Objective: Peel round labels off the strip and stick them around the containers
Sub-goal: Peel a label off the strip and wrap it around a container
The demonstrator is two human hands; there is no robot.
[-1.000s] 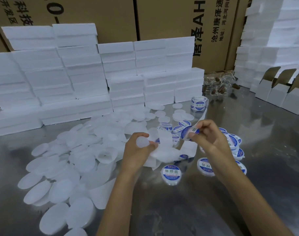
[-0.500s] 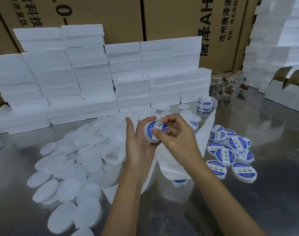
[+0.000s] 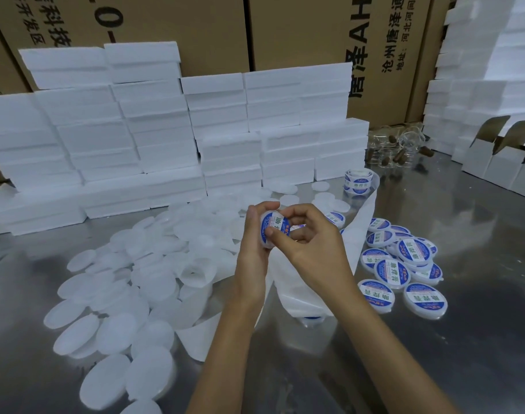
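My left hand (image 3: 253, 249) grips a small round white container (image 3: 273, 230) above the middle of the metal table. A blue and white round label covers its face. My right hand (image 3: 310, 246) pinches the same container, thumb pressing on the label's lower edge and fingers curled over the top. The white backing strip (image 3: 358, 222) runs from a label roll (image 3: 358, 182) at the back down under my hands. Several labelled containers (image 3: 401, 270) lie to the right. Several blank white containers (image 3: 120, 297) are heaped on the left.
Stacks of white foam boxes (image 3: 165, 138) line the back, with cardboard cartons (image 3: 300, 31) behind them. Open white cartons (image 3: 500, 156) stand at the right edge. A cluster of clear jars with brown stoppers (image 3: 398, 147) sits at the back right.
One second ago my right hand peeled a label from the strip while the left held a blank container. The label now sits on the container, and both hands have risen a little.
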